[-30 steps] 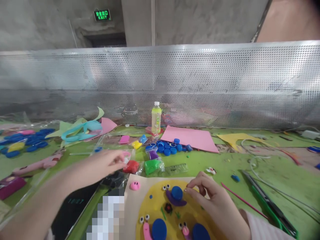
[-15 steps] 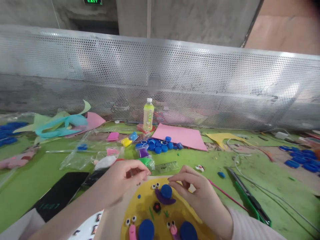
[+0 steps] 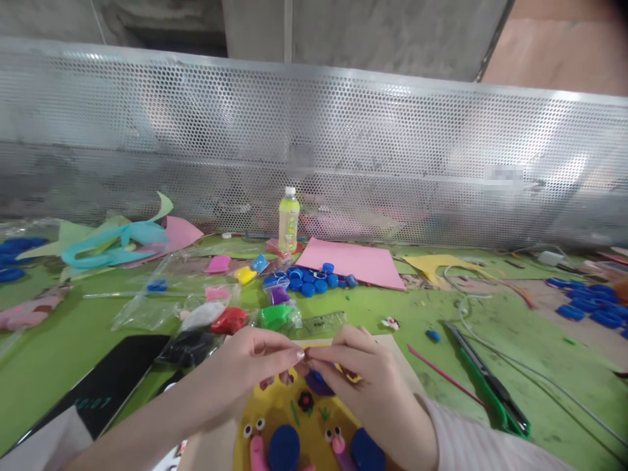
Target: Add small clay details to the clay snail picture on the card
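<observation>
Snail pic (image 3: 275,400) partly blocked by L hand (image 3: 258,356), R hand (image 3: 380,389), grips unclear, clay pkts (image 3: 229,321) behind, cutter (image 3: 485,371) R.

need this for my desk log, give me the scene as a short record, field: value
left hand: fingertips meeting the right's over the craft picture
right hand: thumb and fingers pinched; anything held is unclear
craft picture: yellow ground with eyed figures and blue discs
beyond hands: red packet, green packet, blue caps, pink sheet, bottle
left side: phone
right side: green-and-black cutter, pink stick
</observation>
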Tool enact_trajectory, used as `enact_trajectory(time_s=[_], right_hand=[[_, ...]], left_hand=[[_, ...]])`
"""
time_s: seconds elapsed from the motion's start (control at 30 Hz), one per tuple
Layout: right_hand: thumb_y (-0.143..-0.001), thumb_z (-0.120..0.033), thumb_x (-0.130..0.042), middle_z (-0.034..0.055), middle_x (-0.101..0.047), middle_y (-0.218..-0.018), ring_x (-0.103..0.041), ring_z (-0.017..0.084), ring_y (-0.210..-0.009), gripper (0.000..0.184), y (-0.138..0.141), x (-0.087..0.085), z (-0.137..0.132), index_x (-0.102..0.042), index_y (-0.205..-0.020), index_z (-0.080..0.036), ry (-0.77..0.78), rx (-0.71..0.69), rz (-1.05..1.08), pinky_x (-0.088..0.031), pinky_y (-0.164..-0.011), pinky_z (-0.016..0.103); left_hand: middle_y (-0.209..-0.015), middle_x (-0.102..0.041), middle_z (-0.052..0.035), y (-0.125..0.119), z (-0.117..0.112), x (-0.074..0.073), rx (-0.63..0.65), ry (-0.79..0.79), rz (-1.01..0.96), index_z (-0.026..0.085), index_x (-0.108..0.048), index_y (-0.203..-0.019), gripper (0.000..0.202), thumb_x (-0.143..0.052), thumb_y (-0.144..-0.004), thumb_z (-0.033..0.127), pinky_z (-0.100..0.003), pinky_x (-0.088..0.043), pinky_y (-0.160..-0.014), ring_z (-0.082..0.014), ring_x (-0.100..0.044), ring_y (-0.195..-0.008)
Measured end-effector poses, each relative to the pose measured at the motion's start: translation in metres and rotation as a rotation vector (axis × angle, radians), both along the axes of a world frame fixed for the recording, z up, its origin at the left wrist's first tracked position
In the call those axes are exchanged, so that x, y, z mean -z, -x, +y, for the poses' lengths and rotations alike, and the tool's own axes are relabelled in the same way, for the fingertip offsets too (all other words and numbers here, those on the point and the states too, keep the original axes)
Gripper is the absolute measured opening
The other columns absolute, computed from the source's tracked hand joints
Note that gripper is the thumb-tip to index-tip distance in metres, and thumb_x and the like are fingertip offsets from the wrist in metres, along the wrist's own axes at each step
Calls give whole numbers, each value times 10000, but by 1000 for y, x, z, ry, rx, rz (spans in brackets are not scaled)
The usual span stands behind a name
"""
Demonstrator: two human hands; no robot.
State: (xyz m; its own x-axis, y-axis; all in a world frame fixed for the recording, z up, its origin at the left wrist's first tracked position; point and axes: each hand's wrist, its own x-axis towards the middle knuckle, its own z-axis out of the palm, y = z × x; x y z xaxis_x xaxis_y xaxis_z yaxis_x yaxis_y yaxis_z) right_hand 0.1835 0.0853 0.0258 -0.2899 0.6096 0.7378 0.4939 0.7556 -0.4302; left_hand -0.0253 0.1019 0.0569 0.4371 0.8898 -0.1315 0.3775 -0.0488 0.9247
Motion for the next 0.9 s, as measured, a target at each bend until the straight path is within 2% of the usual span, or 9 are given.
enact_trajectory(time_s=[0.13,0.23,0.47,0.57,0.67,0.77,0.9], right_hand=[[-1024,-367,-504,-14,-630,-644,-572,117,-561,345,-1,2,0,-791,-903,-220,-117,50,-62,-394,-643,317],[-1045,-415,-419,-19,-615,-618,-553,110,-564,456,1,3,0,-789,-867,-216,-169,70,-66,-362,-627,314],[-1034,-452,-421,-17,-595,-639,-534,116,-578,449,1,3,-1,-770,-894,-208,-180,87,-69,-357,-638,309],[-1013,-389,-517,-3,-611,-682,-552,130,-596,320,-5,0,1,-762,-949,-194,-167,72,-112,-368,-640,308],[-925,-196,-655,17,-634,-753,-576,159,-664,113,-12,-2,5,-757,-974,-196,-82,95,-170,-391,-661,304],[-857,-91,-688,6,-616,-733,-569,151,-655,143,-16,-2,8,-761,-904,-204,-19,103,-179,-409,-661,288],[-841,-93,-696,1,-612,-734,-588,151,-680,136,-15,2,6,-755,-858,-214,25,61,-200,-438,-679,280]], left_hand=[[-793,-733,15,-3,-4,-3,0,10,-9,228,-770,-839,275,-654,-862,476,-246,-426,-701,-139,-604,-737],[-813,-737,20,-4,-3,-1,14,10,-4,239,-770,-845,237,-677,-845,458,-243,-432,-716,-141,-612,-767],[-781,-713,17,-2,3,6,1,-24,45,227,-756,-825,231,-665,-845,439,-258,-430,-719,-152,-600,-766],[-780,-708,17,-1,4,4,8,-33,106,223,-750,-839,261,-643,-849,460,-251,-423,-695,-151,-603,-757],[-757,-693,17,-2,4,4,22,-60,199,214,-738,-800,272,-637,-840,463,-247,-400,-648,-147,-582,-717],[-722,-677,22,-3,5,5,32,-104,306,212,-739,-759,243,-638,-825,423,-243,-364,-603,-128,-529,-653],[-743,-694,22,-1,6,7,76,-152,402,229,-761,-790,202,-639,-808,389,-237,-374,-599,-127,-539,-652]])
